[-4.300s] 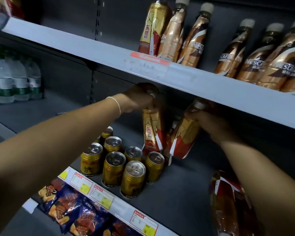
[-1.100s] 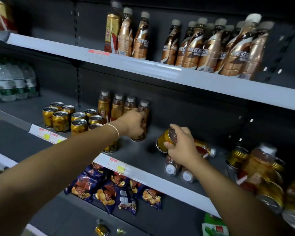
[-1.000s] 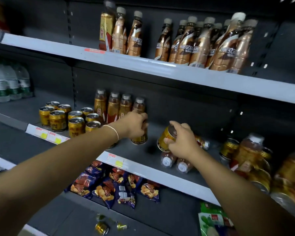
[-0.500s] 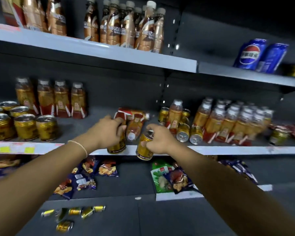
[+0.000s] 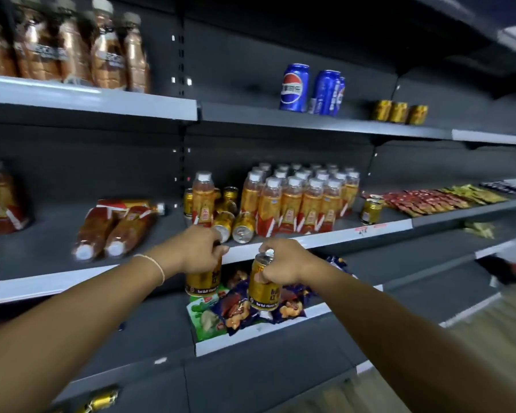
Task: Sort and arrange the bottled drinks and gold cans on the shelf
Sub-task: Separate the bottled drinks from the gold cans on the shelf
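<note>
Shelving [image 5: 325,239] holds one upright block of bottled drinks [image 5: 298,201], two bottles [image 5: 116,231] lying flat and toppled gold cans [image 5: 236,226]. Left hand [image 5: 197,248] grips the left can [image 5: 203,283] by its top; right hand [image 5: 283,260] wraps the right can [image 5: 262,290] near its lid, both just in front of the shelf edge. Cans are judged rigid and smooth (probably full, hence weighty); take hold round the sidewall.

Dark grey metal store shelving [image 5: 280,55] in dim light, pale front edge strips [image 5: 87,98], slotted upright [image 5: 181,55] between bays, tan wood-look floor [image 5: 504,317] lower right
</note>
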### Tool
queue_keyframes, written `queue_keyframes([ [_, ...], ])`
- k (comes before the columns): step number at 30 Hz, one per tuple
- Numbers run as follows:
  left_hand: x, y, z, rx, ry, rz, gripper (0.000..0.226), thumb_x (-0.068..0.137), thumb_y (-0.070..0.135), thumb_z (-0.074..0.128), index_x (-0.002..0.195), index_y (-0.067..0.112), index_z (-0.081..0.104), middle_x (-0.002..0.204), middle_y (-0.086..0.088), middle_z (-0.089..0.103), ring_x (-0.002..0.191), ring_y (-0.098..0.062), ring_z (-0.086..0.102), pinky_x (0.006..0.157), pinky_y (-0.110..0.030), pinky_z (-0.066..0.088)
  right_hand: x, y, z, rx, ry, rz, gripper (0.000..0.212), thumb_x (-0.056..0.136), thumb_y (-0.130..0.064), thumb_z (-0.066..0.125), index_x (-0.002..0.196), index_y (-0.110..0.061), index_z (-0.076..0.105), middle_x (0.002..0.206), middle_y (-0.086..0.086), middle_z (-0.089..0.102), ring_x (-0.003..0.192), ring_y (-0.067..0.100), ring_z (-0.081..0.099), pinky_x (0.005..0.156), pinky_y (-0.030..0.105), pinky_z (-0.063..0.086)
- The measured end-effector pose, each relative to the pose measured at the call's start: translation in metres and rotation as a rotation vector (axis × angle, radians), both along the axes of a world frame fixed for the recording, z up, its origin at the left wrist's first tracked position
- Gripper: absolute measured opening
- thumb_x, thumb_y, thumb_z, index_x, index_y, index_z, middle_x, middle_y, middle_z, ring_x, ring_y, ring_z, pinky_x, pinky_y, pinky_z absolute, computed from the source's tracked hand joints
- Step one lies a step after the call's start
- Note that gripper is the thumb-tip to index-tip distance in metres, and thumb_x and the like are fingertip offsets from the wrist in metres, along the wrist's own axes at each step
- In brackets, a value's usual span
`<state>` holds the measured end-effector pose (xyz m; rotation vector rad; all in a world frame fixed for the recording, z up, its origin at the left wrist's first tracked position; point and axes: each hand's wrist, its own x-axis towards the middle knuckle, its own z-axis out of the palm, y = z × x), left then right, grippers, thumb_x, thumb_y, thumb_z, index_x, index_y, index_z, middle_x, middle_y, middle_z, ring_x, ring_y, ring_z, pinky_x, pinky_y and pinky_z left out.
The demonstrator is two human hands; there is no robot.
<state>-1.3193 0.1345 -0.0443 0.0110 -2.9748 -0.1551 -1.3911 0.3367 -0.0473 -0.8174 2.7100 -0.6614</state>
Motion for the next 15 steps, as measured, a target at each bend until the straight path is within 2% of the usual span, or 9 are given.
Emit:
queue_keyframes([
  [2,-0.026,0.041,-0.003,0.009,-0.020,-0.035,0.032,0.099,0.038,0.045,0.106,0.011,0.062,0.105,-0.014,0.064,0.089,-0.026,0.055,0.075,-0.034,0.045,-0.017,0.044,-0.001,-0.038,-0.011,-0.036,0.051,0.077,-0.025,0.078,0.123,-0.017,0.057,0.117,0.006,0.059,0.089,0.016,0.060,0.069,0.037,0.054],
  [5,-0.063,0.101,-0.007,0.032,-0.052,-0.058,0.039,0.100,0.040,0.043,0.120,0.011,0.060,0.114,-0.013,0.063,0.101,-0.027,0.055,0.086,-0.035,0.045,-0.045,0.108,-0.004,-0.074,-0.008,-0.087,0.044,0.077,-0.021,0.077,0.117,-0.015,0.059,0.121,0.008,0.058,0.101,0.019,0.061,0.085,0.046,0.055],
  [7,-0.085,0.137,-0.008,0.040,-0.066,-0.059,0.043,0.101,0.042,0.041,0.125,0.012,0.059,0.118,-0.013,0.062,0.109,-0.029,0.054,0.092,-0.038,0.045,-0.064,0.146,-0.006,-0.098,-0.014,-0.113,0.044,0.076,-0.021,0.078,0.115,-0.019,0.058,0.117,0.007,0.059,0.097,0.016,0.061,0.084,0.047,0.055],
  [9,-0.107,0.169,-0.008,0.058,-0.068,-0.068,0.045,0.100,0.043,0.041,0.127,0.011,0.058,0.118,-0.013,0.062,0.110,-0.029,0.055,0.091,-0.037,0.046,-0.083,0.179,-0.007,-0.100,-0.011,-0.140,0.044,0.074,-0.023,0.079,0.114,-0.022,0.058,0.112,0.004,0.061,0.090,0.008,0.059,0.082,0.042,0.057],
  [13,-0.143,0.212,-0.008,0.106,-0.074,-0.084,0.046,0.099,0.044,0.043,0.125,0.010,0.058,0.116,-0.012,0.063,0.108,-0.029,0.057,0.093,-0.042,0.049,-0.115,0.228,-0.013,-0.106,-0.015,-0.183,0.046,0.070,-0.026,0.079,0.113,-0.024,0.061,0.104,-0.005,0.057,0.082,0.010,0.058,0.070,0.033,0.060],
  [15,-0.160,0.229,-0.008,0.102,-0.076,-0.086,0.047,0.099,0.045,0.043,0.126,0.010,0.058,0.120,-0.012,0.062,0.113,-0.030,0.055,0.095,-0.043,0.048,-0.132,0.246,-0.019,-0.100,-0.011,-0.194,0.051,0.070,-0.027,0.080,0.117,-0.025,0.060,0.108,-0.005,0.056,0.082,0.008,0.056,0.061,0.024,0.054],
])
